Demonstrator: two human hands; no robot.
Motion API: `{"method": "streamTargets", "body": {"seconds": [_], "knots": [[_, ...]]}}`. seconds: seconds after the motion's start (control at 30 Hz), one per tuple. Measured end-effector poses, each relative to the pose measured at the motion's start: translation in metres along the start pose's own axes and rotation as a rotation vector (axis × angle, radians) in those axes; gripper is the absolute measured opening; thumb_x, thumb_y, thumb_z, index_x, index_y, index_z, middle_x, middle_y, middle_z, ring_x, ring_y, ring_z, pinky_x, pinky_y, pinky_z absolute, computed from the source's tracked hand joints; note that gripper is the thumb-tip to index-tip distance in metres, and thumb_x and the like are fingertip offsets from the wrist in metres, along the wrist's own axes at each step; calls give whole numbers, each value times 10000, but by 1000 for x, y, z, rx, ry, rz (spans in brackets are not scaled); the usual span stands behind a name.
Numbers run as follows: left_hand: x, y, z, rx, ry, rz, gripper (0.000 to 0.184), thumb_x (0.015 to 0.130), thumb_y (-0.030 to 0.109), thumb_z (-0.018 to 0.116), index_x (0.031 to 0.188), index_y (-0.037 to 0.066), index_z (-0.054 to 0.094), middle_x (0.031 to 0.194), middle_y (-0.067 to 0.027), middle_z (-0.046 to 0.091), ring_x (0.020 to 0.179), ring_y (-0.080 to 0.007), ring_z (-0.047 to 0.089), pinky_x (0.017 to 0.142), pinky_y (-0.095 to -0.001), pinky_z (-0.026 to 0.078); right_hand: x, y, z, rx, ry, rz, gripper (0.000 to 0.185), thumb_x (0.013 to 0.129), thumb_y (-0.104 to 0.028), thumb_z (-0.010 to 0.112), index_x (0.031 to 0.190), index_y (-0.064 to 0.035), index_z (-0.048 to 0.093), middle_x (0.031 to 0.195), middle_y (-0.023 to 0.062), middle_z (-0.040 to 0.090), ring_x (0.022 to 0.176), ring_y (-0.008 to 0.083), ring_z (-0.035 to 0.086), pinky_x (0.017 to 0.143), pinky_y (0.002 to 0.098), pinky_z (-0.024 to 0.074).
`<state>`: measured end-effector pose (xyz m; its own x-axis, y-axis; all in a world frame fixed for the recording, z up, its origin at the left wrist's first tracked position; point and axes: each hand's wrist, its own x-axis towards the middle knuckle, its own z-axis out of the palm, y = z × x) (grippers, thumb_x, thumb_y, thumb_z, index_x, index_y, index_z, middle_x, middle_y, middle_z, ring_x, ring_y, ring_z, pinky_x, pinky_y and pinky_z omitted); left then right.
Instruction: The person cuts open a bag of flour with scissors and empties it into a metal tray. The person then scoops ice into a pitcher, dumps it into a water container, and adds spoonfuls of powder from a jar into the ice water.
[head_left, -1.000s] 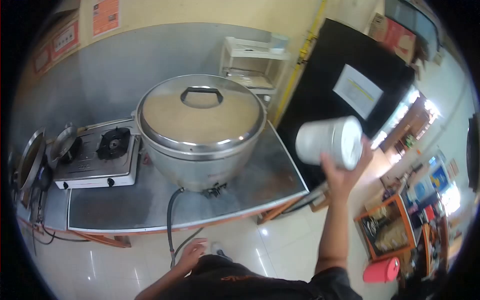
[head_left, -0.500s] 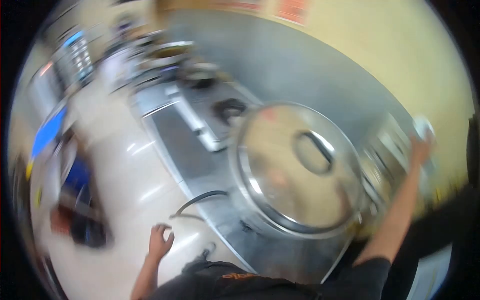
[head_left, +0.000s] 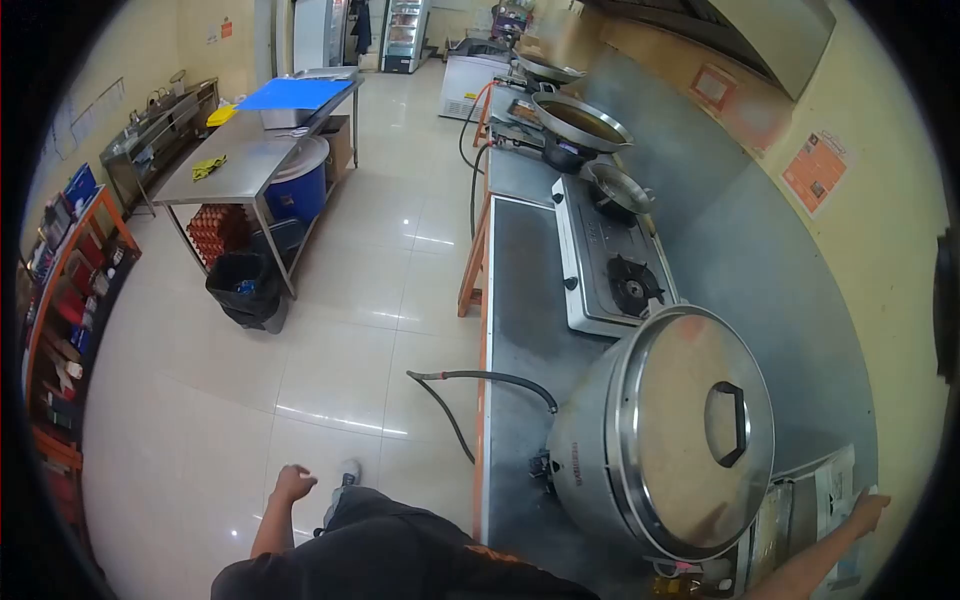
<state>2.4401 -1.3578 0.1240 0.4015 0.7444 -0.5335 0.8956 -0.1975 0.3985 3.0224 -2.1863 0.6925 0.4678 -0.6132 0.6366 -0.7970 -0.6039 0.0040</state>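
My left hand point(head_left: 294, 483) hangs above the tiled floor, left of my body, with its fingers loosely curled and nothing visible in it. To the far right, my right hand point(head_left: 868, 512) reaches out beside the wall, its fingers closed. A small whitish bit shows at those fingers, too little to name. Below that hand stand pale, flat box-like items point(head_left: 805, 505) that my forearm partly covers. Between my hands sits a large steel gas rice cooker point(head_left: 585, 455) on the metal counter. Its round lid point(head_left: 690, 400) with a black handle point(head_left: 738, 425) is on.
Beyond the cooker are a gas stove point(head_left: 610, 265) with a pan point(head_left: 620, 190) and a large wok point(head_left: 580, 122). A hose point(head_left: 490, 375) loops off the counter edge. Leftward stand a steel table point(head_left: 230, 165), a blue bin point(head_left: 298, 190), a black trash bin point(head_left: 245, 290) and an orange shelf point(head_left: 55, 290).
My view has swung up and right, so the cooker and both hands appear lower. A blurred white thing at my right hand earlier is now barely visible. The left hand stays low and empty.
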Motion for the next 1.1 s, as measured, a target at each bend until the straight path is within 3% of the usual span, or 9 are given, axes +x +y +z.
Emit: {"method": "streamTargets", "body": {"seconds": [0.2, 0.33, 0.5, 0.57, 0.67, 0.73, 0.87, 1.0, 1.1], "knots": [[90, 106, -177, -296, 403, 404, 329, 764, 236, 709, 1021, 38, 649, 1018, -175, 627, 968, -325, 597, 816, -407, 497, -48, -116, -156, 72, 354, -341, 490, 972, -345, 439, 1223, 70, 512, 1316, 214, 520, 1197, 347, 520, 985, 418, 430], [216, 129, -290, -202, 633, 762, 297, 762, 191, 706, 1002, 29, 641, 1086, -183, 615, 1052, -353, 570, 921, -400, 451, -258, -208, -345, 650, 588, -448, 422, 852, -321, 648, 1010, 66, 595, 956, 195, 631, 889, 314, 617, 767, 410, 505], [278, 224, -374, -709, 53, 796, 307, 899, 277, 593, 1109, 57, 639, 1163, -98, 619, 1038, -243, 589, 888, -371, 479, -441, -293, -470, 1227, 678, -689, 519, 836, -485, 651, 953, 20, 634, 950, 224, 669, 860, 341, 658, 743, 465, 519], [292, 259, -387, -888, -347, 676, 383, 951, 348, 486, 1161, 54, 616, 1210, -92, 605, 1075, -237, 578, 917, -383, 472, -481, -327, -423, 1303, 412, -980, 481, 990, -323, 416, 1254, 70, 508, 1300, 212, 534, 1189, 304, 533, 1019, 386, 402], [322, 298, -355, -1169, -912, 457, 473, 972, 376, 370, 1215, 25, 574, 1250, -112, 587, 1098, -263, 566, 963, -411, 451, -662, -407, -473, 1551, 279, -1493, 432, 963, -304, 424, 1150, 54, 579, 1242, 186, 563, 1176, 353, 509, 1015, 487, 367], [348, 333, -324, -1288, -1191, 202, 484, 972, 364, 337, 1228, 22, 564, 1285, -124, 568, 1129, -281, 552, 994, -431, 423, -774, -481, -464, 1685, -397, -1571, 451, 952, -348, 398, 1077, 12, 638, 1265, 178, 554, 1209, 349, 484, 1041, 488, 336], [449, 419, -348, -1658, -1148, 138, 525, 963, 397, 312, 1234, 21, 559, 1309, -123, 556, 1166, -291, 532, 1009, -439, 404, -1022, -688, -283, 1247, -463, -1446, 426, 957, -316, 353, 1312, -150, 519, 1319, 149, 524, 1239, 387, 441, 1072, 677, 76], [588, 323, -485, -1525, -783, 266, 507, 937, 422, 366, 1209, 44, 567, 1290, -123, 563, 1204, -298, 480, 1009, -464, 380, -1037, -815, -117, -211, -1016, -1869, 655, 841, -590, 533, 1219, -60, 603, 1204, 167, 613, 1152, 337, 565, 977, 524, 426], [691, 267, -555, -1486, -187, 107, 429, 896, 419, 504, 1142, 81, 600, 1206, -93, 604, 1100, -276, 539, 932, -462, 442, -1065, -924, -110, -11, -1130, -1929, 584, 846, -544, 544, 1075, -23, 675, 1133, 209, 633, 1109, 360, 579, 971, 436, 442]]}}
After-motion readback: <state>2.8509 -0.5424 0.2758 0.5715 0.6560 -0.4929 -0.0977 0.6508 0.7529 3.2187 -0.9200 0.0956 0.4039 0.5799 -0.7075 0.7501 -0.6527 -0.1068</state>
